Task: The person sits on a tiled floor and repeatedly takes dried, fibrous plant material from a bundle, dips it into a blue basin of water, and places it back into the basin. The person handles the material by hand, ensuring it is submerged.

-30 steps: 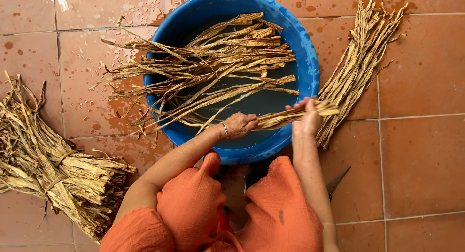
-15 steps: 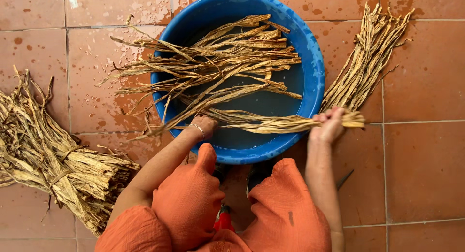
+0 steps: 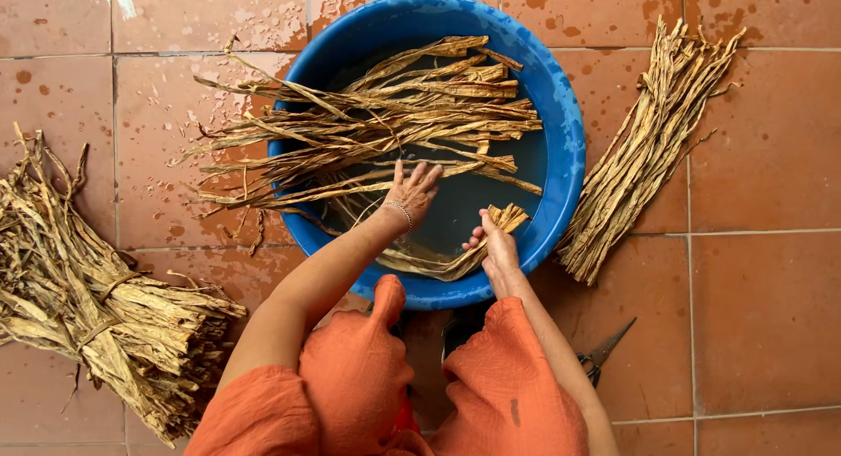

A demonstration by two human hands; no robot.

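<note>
Soaking: dried leaf strips (image 3: 394,114) lie across a blue basin (image 3: 569,141) of water, their thin ends hanging over its left rim onto the tiled floor (image 3: 771,289).
Left hand (image 3: 412,193): fingers spread and flat, pressing down on the strips in the middle of the basin; it closes on nothing. A thin bracelet (image 3: 401,212) sits at the wrist.
Right hand (image 3: 497,250): fingers curled around a bent strip (image 3: 455,259) at the near rim, its cut end (image 3: 508,218) sticking up just above the thumb.
Strip to grip: the held strip curves from the right hand leftward along the basin's near wall, below the left hand and apart from it.
Right bundle (image 3: 648,149): wet strips laid on the floor, just beside the basin's right wall.
Left bundle (image 3: 96,307): tied dry leaves, well apart from the basin.
Scissors (image 3: 604,355): on the floor beside the right forearm.
Clothing: orange cloth (image 3: 368,386) over the knees.
</note>
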